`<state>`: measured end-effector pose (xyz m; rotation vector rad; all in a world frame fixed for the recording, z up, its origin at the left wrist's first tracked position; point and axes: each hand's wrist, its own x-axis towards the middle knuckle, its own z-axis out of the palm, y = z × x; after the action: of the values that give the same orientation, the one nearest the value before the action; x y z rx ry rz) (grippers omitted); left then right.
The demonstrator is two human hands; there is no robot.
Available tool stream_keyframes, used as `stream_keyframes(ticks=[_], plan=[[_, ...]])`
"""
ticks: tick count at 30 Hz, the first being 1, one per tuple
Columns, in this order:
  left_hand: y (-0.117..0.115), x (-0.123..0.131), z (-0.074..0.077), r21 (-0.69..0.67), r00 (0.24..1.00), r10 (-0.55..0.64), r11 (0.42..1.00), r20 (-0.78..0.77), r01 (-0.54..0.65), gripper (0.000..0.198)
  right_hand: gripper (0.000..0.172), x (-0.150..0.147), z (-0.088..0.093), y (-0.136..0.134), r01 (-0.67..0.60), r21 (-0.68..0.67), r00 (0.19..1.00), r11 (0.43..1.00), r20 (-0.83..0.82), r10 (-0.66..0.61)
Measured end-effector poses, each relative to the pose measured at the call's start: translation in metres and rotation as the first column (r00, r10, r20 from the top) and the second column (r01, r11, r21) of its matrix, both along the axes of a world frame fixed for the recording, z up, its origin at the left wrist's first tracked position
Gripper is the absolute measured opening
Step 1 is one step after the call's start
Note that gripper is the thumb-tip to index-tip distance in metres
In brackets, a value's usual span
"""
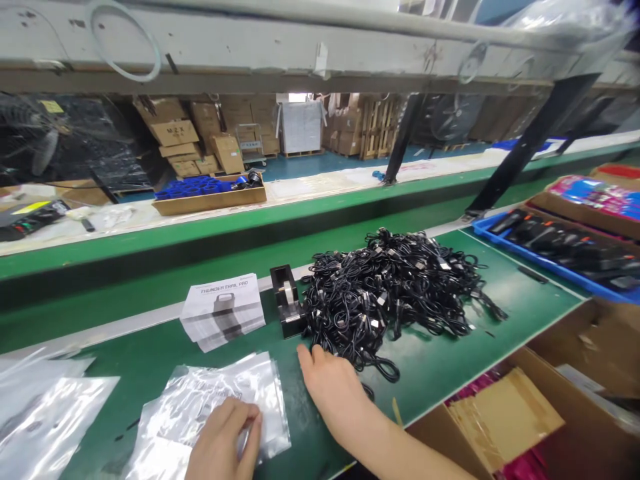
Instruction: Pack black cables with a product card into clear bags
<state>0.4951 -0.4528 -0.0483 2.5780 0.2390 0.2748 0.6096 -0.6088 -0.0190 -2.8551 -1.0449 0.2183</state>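
My left hand [225, 440] rests at the bottom edge on a stack of clear plastic bags [210, 400], fingers curled together and pinching the top bag. My right hand [330, 387] reaches forward over the green table [450, 360], palm down, at the near edge of a big heap of coiled black cables [390, 287]. Its fingertips are hidden under the hand, among the nearest cable loops. A black tape dispenser [287, 300] stands just left of the heap. A stack of printed leaflets [223, 310] lies left of the dispenser.
More clear bags [45, 407] lie at far left. Open cardboard boxes [550, 400] stand at lower right. A blue tray of black devices [560, 250] sits at right. Beyond the green conveyor [150, 260], a cardboard tray of blue parts [210, 193] and stacked cartons.
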Motion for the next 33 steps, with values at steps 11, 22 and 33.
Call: stream_keyframes(ticks=[11, 22, 33], plan=[[0.01, 0.0, 0.001, -0.406, 0.993, 0.114, 0.907, -0.017, -0.111, 0.019, 0.037, -0.02, -0.015, 0.012, 0.836, 0.488, 0.381, 0.252, -0.846, 0.373], [0.004, 0.001, 0.001, -0.444, 0.988, 0.142, 0.882, -0.066, -0.157, 0.018, 0.035, -0.028, -0.037, 0.007, 0.846, 0.52, 0.471, 0.118, -0.832, 0.295], [-0.013, -0.002, 0.023, -0.472, 0.948, 0.317, 0.84, 0.025, -0.268, 0.019, 0.005, -0.044, -0.022, 0.028, 0.466, 0.754, 0.802, 0.463, -0.581, 0.14]])
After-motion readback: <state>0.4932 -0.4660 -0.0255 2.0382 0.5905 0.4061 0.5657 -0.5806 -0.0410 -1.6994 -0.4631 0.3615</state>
